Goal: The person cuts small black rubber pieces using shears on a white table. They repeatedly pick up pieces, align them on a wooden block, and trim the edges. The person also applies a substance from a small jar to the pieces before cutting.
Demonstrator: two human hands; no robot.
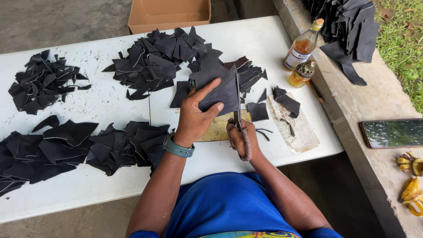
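My left hand (197, 115) presses flat on a black leather piece (224, 90) held over a wooden cutting board (218, 130) at the table's front middle. My right hand (240, 140) grips a pair of scissors (239, 119) whose blades run up along the right edge of that piece. A green watch sits on my left wrist. More black cut pieces (161, 55) are heaped just behind the held piece.
Piles of black pieces lie at the far left (42, 81) and front left (66, 147) of the white table (264, 42). A cardboard box (169, 14) stands behind. Two bottles (303, 46), a phone (392, 133) and banana peels (412, 187) rest on the concrete ledge at right.
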